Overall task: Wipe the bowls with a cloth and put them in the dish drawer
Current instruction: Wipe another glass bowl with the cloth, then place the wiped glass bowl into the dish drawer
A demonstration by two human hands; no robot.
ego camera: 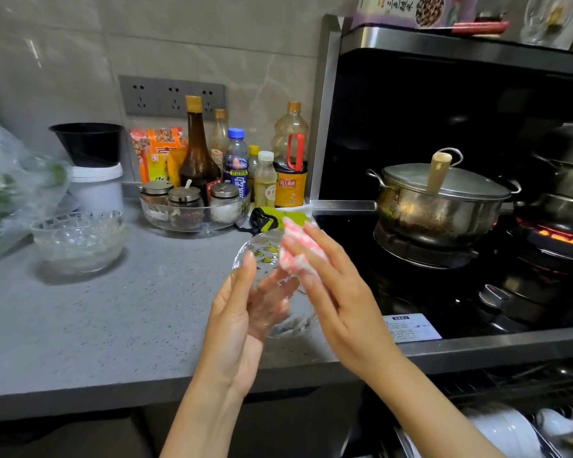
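Hands (235, 325) (341, 292) tilt bowl (263, 256) mouth-rightward (cloth (293, 262) inside).

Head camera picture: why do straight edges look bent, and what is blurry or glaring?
Head view: the wide lens bows the counter edge; motion smears the cloth in the right hand and the glass bowl in the left hand; the stove recess is dark but for an orange burner glow; pale glare streaks the wall tiles.
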